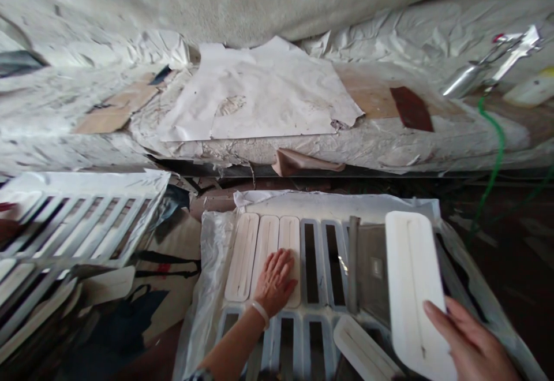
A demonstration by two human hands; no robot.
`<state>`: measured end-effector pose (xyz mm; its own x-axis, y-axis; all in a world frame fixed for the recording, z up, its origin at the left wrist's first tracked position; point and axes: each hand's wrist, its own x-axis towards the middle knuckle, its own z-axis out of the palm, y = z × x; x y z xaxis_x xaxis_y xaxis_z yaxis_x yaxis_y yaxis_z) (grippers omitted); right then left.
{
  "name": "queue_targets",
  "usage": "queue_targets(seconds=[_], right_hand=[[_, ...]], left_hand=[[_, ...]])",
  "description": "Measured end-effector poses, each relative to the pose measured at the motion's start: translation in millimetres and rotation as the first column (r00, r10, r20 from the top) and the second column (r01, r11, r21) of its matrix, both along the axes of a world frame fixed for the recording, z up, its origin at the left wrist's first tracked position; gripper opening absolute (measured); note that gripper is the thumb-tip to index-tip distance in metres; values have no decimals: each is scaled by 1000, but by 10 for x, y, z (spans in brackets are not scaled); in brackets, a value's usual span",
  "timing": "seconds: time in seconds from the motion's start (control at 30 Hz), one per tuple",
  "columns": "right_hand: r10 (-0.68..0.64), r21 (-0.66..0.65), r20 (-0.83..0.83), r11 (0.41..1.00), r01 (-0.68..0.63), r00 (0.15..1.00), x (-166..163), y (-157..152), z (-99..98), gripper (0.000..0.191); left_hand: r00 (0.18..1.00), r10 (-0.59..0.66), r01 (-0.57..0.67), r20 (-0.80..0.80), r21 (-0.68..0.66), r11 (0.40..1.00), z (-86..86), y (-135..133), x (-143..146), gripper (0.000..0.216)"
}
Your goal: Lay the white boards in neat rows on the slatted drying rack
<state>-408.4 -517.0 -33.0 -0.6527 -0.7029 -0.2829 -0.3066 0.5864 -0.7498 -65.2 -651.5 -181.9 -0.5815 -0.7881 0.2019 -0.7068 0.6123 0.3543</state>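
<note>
In the head view, the left hand (274, 280) lies open, palm down and fingers spread, on the near ends of the slats (266, 248) – three white ones laid side by side in the left part of the slotted frame (321, 260). Right of them two slots stand open and dark. The right hand (470, 343) grips a white panel (411, 277) by its near right edge, thumb on top. The panel is tilted over the frame's right side, its far end free.

A loose slat (363, 349) lies aslant on the frame's near part, between the two hands. Plastic wrap bunches along the frame's left edge. Well to the left sits a second rack (86, 225), with dark floor between. Beyond a dark gap runs the far bench, with a paper sheet (264, 92), a spray gun (476, 72) at the far right and a green hose (496, 156) hanging over the edge.

The frame's near rows, the panel's near corner and the right wrist are cut off by the picture's edge – the fingers under the panel are hidden.
</note>
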Motion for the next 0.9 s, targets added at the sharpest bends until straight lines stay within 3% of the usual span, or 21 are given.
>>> queue_targets(seconds=[0.03, 0.1, 0.27, 0.4, 0.73, 0.9], right_hand=[[-71, 7, 110, 997, 71, 991, 241, -153, 12, 74], [-32, -3, 206, 999, 33, 978, 644, -440, -43, 84], [218, -23, 2, 976, -218, 976, 1126, -768, -335, 60], [233, 19, -39, 972, -233, 972, 1211, -767, -479, 52], [193, 9, 183, 980, -198, 964, 1218, -1130, -1081, 66], [210, 30, 263, 974, -225, 942, 1198, -1090, -1212, 62]], left_hand=[[1000, -13, 13, -16, -7, 1000, 0, -3, -11, 52], [998, -37, 36, -49, -25, 999, -7, -8, -25, 56], [996, -49, 48, -70, -17, 999, -46, -24, -16, 57], [997, -42, 43, -58, 6, 999, -47, -28, -16, 54], [983, 108, -97, -148, 83, 992, 150, -87, -174, 36], [978, 156, -135, -140, 150, 979, 238, -149, -285, 41]])
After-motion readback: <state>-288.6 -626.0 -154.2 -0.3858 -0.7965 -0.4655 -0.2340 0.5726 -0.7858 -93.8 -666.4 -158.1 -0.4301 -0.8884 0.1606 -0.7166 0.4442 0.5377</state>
